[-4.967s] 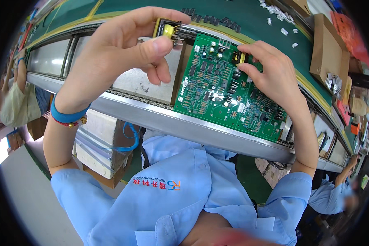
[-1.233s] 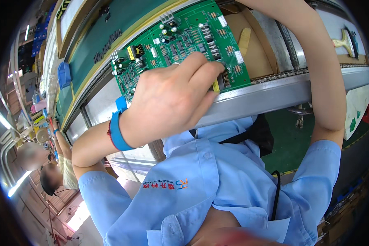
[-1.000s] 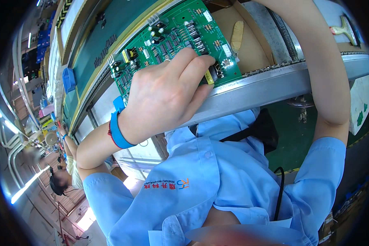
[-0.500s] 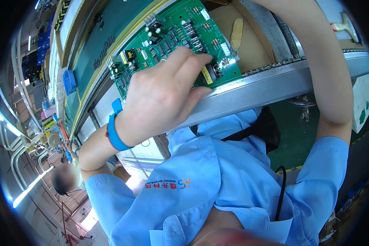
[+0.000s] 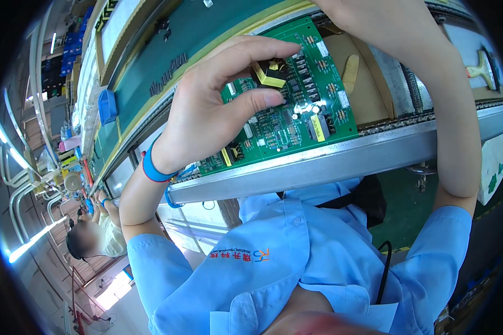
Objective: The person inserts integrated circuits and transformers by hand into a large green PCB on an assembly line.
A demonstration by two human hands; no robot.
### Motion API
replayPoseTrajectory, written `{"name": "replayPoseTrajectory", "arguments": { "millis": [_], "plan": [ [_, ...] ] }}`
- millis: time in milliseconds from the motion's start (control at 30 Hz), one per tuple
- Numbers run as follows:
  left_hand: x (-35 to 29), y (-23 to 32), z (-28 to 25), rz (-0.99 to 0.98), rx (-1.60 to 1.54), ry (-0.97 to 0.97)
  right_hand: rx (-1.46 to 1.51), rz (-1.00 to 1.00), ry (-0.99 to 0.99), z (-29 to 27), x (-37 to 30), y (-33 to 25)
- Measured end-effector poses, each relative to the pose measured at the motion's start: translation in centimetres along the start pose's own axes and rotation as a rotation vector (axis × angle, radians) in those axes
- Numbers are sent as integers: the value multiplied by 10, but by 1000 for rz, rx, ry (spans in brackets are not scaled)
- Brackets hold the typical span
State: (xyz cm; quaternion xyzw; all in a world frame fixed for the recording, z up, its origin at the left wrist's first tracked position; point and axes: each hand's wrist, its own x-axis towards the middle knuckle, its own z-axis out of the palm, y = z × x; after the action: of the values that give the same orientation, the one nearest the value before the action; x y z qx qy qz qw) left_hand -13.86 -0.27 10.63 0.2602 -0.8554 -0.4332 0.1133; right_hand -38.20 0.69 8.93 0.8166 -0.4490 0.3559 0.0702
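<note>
My left hand (image 5: 207, 106), with a blue wristband (image 5: 151, 167), pinches a small yellow and black transformer part (image 5: 269, 72) between thumb and fingers. It holds the part just over the upper left area of a green circuit board (image 5: 296, 131). The board lies tilted on the conveyor, against a grey metal rail (image 5: 346, 162). My right forearm (image 5: 425, 72) reaches up past the board's right side. Its hand is beyond the top edge, out of view.
A brown panel (image 5: 369, 89) lies on the conveyor right of the board. A green belt (image 5: 167, 50) runs along the far side, with a blue bin (image 5: 107, 106) on it. Another person (image 5: 89, 240) sits at the left. A brush (image 5: 480, 67) lies at the far right.
My left hand, earlier spread flat over the board with fingers on it, has drawn up and now pinches the yellow and black part above the board. The view has shifted slightly.
</note>
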Motion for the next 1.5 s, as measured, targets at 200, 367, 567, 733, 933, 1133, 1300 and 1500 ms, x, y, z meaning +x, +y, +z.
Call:
{"name": "replayPoseTrajectory", "arguments": {
  "millis": [200,367,567,733,933,1133,1300,1500],
  "plan": [
    [17,-8,0,92,236,56,7,108,-127,-9,6,-7],
    [37,-23,-1,116,315,149,-21,62,-142,-10,6,-4],
    [49,-29,3,230,661,191,32,38,-156,-17,9,-6],
    [50,-28,2,226,745,120,55,2,-90,-11,2,-1],
    [48,-25,4,238,787,99,31,-74,9,-1,0,1],
    [47,-34,5,205,616,111,27,-54,-18,-8,3,-4],
    [43,-36,3,209,621,137,26,-28,-24,-4,6,-5],
    [19,5,-38,105,707,316,-2,19,-129,4,-9,26]
  ]
}}
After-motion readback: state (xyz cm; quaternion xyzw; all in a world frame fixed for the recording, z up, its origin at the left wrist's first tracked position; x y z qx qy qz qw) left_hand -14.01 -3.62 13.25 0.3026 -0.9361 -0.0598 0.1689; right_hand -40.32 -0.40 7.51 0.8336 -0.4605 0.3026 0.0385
